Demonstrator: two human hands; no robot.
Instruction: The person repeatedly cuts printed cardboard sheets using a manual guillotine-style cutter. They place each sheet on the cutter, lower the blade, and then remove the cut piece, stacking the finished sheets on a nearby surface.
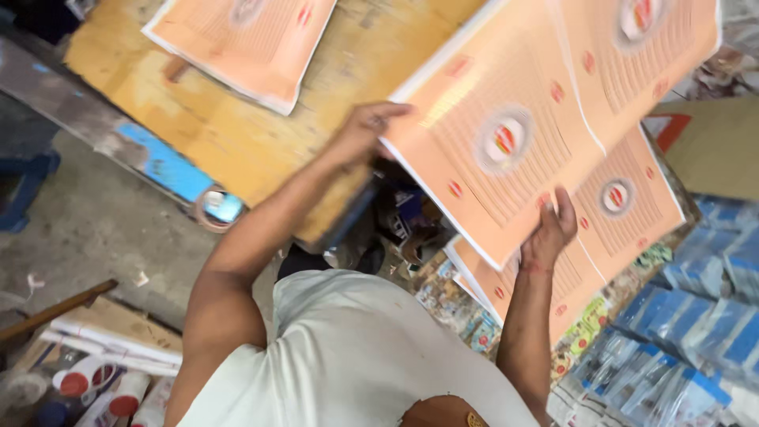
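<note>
**Orange printed sheets lifted off a stack**

Large orange printed sheet, glossy, with round red-and-white emblems and fine ruled lines, held tilted over the stack of matching sheets. Gripped at its near-left corner by left hand, fingers curled round the edge. Supported at the lower edge by right hand, fingers spread, loosely open. Top right cut off; print blurred. Smaller similar pile on wooden table.

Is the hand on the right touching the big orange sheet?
Touching. The head view shows the right hand pressed flat against the lifted orange sheet, near its lower edge.
</note>
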